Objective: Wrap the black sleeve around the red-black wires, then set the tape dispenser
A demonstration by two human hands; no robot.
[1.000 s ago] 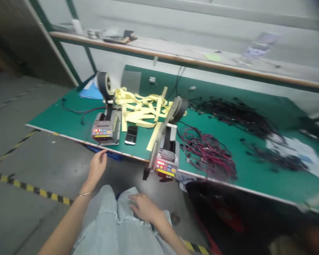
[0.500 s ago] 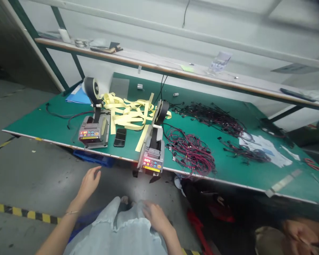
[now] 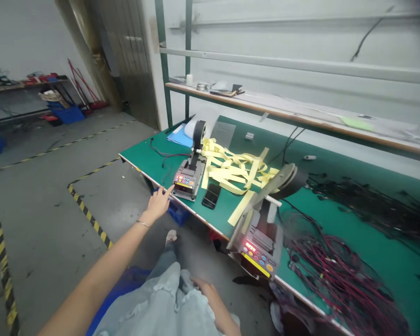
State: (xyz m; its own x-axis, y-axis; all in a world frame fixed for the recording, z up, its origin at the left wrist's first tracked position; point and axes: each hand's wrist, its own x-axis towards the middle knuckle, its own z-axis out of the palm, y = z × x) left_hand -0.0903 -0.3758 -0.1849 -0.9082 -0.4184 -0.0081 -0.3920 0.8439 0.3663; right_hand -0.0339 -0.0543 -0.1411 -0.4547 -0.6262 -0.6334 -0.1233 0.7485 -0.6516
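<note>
My left hand (image 3: 159,201) reaches to the front of the left tape dispenser (image 3: 188,179), index finger extended at its lower left corner; the hand holds nothing. My right hand (image 3: 206,290) hangs low by my light shirt, its fingers partly hidden by the cloth. Nearest to it on the table edge is the right tape dispenser (image 3: 261,242), with a lit red display and a dark roll. Between the dispensers lie a black phone (image 3: 212,195) and a tangled heap of pale yellow strips (image 3: 231,168).
Red and black cables (image 3: 343,275) are piled right of the dispensers on the green table (image 3: 143,161). A blue folder (image 3: 180,136) lies at the back left. Above runs a shelf (image 3: 283,109). A blue bin (image 3: 178,213) is under the table edge.
The view has swung left and closer to the dispensers. My left hand has moved forward to the left dispenser with its index finger out. My right hand stays low by the shirt.
</note>
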